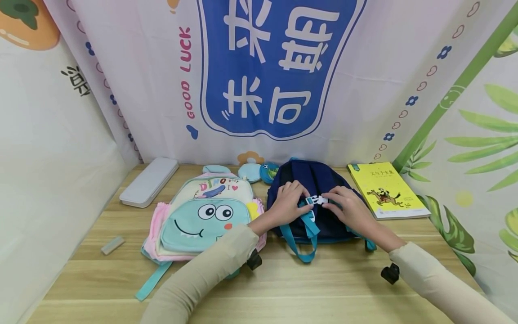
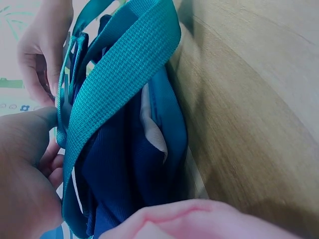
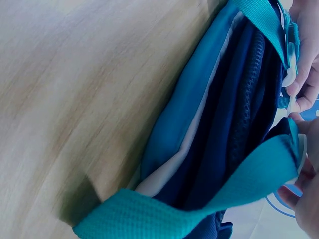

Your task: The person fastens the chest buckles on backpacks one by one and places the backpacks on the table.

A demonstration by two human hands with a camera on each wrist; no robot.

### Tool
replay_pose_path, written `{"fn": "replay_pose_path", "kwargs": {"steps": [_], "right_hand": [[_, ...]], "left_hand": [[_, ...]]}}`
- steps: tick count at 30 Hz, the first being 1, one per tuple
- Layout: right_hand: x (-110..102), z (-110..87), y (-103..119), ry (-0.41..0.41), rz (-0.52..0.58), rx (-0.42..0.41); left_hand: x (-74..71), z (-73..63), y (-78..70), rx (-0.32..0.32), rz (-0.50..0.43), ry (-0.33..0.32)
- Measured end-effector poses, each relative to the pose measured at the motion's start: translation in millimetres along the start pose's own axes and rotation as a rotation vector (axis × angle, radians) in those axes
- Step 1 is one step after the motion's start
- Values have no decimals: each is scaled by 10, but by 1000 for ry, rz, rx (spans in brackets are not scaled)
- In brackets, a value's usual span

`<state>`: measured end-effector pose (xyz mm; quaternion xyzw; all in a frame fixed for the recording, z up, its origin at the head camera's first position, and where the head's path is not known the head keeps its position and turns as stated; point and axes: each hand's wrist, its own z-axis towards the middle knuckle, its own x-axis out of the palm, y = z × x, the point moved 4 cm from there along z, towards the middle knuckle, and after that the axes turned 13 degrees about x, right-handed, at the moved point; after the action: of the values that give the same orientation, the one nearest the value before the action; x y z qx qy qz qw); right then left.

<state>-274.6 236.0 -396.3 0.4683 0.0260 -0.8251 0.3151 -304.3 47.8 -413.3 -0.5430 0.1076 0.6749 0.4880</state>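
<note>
A navy backpack (image 1: 323,173) with teal straps lies on the table with its strap side up. Over it, my left hand (image 1: 286,203) pinches one half of a white side-release buckle (image 1: 317,200), and the fingers of my right hand (image 1: 348,208) pinch the other half. The halves sit end to end; whether they are fully locked I cannot tell. Below the buckle, a loose teal strap (image 1: 305,256) loops toward the table's front. In the left wrist view, a wide teal strap (image 2: 119,69) hides part of the hands. The right wrist view shows the backpack's teal edge (image 3: 187,99) against the table.
A pastel dinosaur backpack (image 1: 206,220) lies left of the navy one, under my left forearm. Further left are a white case (image 1: 149,182) and a small grey block (image 1: 113,245). A yellow book (image 1: 386,191) lies at the back right, near the printed curtain (image 1: 162,90).
</note>
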Motion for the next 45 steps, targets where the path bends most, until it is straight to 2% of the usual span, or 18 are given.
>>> {"fn": "replay_pose_path", "kwargs": {"steps": [13, 21, 29, 45], "right_hand": [[10, -7, -43, 6, 6, -20], [5, -1, -28, 11, -2, -27], [11, -9, 7, -34, 1, -56], [48, -27, 38, -55, 23, -69]], "left_hand": [[-3, 12, -23, 9, -35, 41], [-2, 18, -26, 14, -31, 37], [14, 26, -16, 17, -41, 28], [30, 26, -20, 18, -50, 40]]}}
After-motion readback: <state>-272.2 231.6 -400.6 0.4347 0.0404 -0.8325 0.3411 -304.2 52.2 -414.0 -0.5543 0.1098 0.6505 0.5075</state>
